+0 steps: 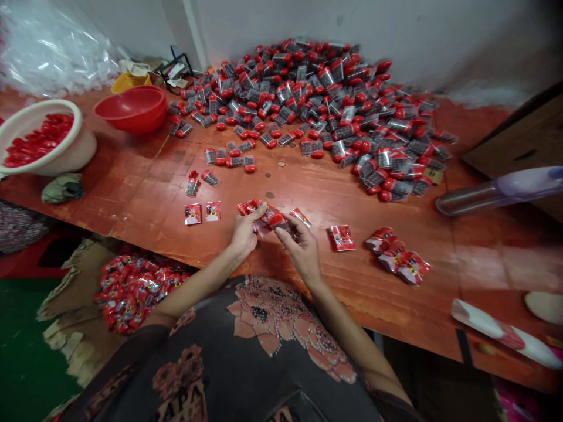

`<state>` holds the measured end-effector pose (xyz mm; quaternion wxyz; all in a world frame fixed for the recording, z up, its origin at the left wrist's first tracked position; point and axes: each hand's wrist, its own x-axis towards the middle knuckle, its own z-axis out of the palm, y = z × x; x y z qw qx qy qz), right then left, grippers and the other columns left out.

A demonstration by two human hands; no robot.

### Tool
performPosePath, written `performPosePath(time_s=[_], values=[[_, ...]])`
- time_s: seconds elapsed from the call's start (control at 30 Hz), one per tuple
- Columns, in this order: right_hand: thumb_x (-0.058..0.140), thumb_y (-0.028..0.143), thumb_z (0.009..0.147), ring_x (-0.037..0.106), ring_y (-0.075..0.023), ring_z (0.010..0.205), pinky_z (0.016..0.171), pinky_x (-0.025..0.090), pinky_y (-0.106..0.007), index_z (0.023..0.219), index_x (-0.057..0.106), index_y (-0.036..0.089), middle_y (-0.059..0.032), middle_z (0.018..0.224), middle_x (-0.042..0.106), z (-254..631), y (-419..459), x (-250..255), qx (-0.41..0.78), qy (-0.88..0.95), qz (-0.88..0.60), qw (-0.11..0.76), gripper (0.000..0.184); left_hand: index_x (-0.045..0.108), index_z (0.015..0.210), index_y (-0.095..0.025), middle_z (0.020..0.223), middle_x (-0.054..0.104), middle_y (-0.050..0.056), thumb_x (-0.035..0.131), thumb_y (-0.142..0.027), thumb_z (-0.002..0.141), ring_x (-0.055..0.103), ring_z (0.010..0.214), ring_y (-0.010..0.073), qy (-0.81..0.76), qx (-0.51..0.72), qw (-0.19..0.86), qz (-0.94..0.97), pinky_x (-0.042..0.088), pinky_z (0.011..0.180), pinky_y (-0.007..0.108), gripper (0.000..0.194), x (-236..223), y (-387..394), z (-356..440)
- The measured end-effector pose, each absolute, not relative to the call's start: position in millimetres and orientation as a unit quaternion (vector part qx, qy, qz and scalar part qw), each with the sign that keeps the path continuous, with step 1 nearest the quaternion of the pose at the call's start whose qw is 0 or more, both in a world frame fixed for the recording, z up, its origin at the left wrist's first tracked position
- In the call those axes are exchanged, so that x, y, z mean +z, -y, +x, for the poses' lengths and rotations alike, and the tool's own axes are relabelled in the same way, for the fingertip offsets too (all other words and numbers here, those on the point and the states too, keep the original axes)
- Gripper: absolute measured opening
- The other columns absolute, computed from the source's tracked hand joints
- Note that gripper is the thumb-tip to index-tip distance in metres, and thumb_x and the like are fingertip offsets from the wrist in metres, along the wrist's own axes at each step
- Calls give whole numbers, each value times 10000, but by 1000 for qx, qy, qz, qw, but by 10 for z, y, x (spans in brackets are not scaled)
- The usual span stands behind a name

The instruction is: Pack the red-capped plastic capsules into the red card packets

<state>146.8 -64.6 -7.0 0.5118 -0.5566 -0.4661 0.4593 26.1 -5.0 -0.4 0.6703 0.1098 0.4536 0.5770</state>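
Note:
Near the table's front edge, my left hand (246,232) is closed on a red printed wrapper (260,220), thumb on top. Beside it, my right hand (302,246) grips a small clear container with a red cap (278,220) and dark contents. Cap and wrapper meet between the hands; whether the cap is inside the wrapper I cannot tell. Just behind my right fingers lies another red packet (301,217). Flat red wrappers (192,214) rest to the left, and a stack of them (341,238) to the right. A few loose containers (210,177) lie beyond my left hand.
A large heap of red-capped containers (308,88) covers the back of the table (303,176). At left stand a white tub (83,143) of red caps and a red bowl (132,108). Filled red packets (136,287) lie below the front edge. A clear tube (470,199) juts in from the right.

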Motion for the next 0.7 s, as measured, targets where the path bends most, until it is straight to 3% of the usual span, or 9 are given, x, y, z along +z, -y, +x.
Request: performPosePath(time_s=[0.2,0.7], values=[[616,395,848,564,-144,667,519,486,-295,1217,655,352,-34,1014,677,1545,662,-38,506,453,-548,489,373,630,677,-160,640,642,-25,867,-225,545,598,576,104,-452,582,654,171,504,631,250,280,76,82,240],[698,363,781,546,-118,603,505,465,-281,1135,695,280,-17,919,700,1661,612,116,544,435,-534,478,364,659,718,-163,663,646,-4,856,-307,578,582,571,111,-453,539,666,247,503,575,255,281,113,175,188]])
